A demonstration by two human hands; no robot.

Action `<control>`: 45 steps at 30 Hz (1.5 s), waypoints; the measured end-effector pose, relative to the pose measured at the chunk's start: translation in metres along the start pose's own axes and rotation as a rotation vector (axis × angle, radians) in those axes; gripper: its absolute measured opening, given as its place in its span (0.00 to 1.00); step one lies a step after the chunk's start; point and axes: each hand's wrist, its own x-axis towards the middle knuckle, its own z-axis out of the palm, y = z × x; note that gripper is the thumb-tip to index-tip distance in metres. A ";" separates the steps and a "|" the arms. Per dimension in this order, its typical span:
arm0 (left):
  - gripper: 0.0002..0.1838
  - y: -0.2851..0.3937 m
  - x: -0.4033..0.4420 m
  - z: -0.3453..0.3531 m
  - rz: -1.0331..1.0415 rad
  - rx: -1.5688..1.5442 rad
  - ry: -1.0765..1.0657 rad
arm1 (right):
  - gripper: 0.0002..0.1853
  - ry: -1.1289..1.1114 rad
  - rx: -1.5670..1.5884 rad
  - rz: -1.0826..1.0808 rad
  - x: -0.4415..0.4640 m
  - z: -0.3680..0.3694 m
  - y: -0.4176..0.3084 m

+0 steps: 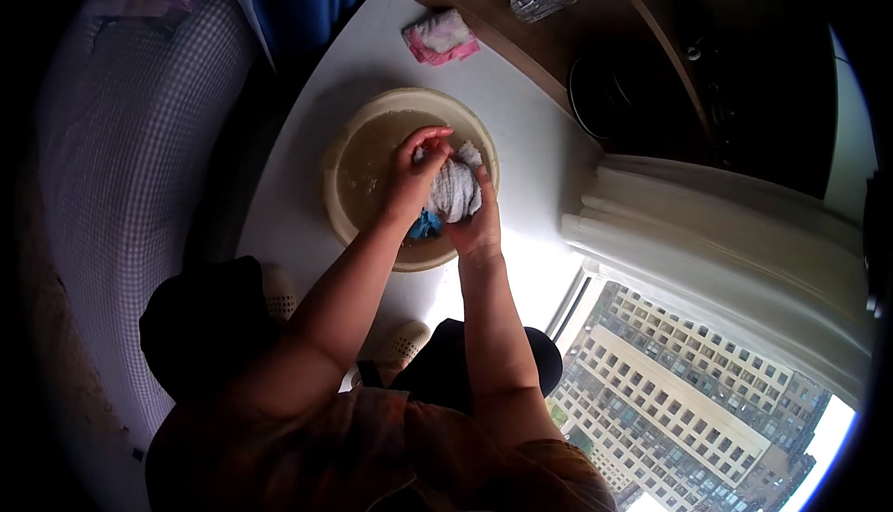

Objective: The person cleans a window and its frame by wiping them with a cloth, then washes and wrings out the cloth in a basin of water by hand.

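A bunched wet white cloth (454, 192) is gripped between my hands over a cream plastic basin (333, 186). My left hand (415, 170) is closed on the cloth's upper left side, its fingers curled and partly overlapping. From the lower right, my right hand (478, 224) wraps round the bundle, with the thumb and fingers on opposite sides. Cloudy water (367, 154) shows inside the basin. Just below the white bundle lies a piece of blue cloth (425, 225), partly hidden by my hands and the bundle.
A folded pink and white cloth (441, 38) lies on the pale floor beyond the basin. A clear glass (538, 0) rests on the brown furniture at the top. Checked fabric (177, 121) hangs along the left. At right are a white curtain (707, 233) and a window.
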 end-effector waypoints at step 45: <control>0.19 0.130 0.013 0.028 -0.399 0.105 -1.015 | 0.32 -0.488 -0.017 0.341 -0.094 0.053 -0.030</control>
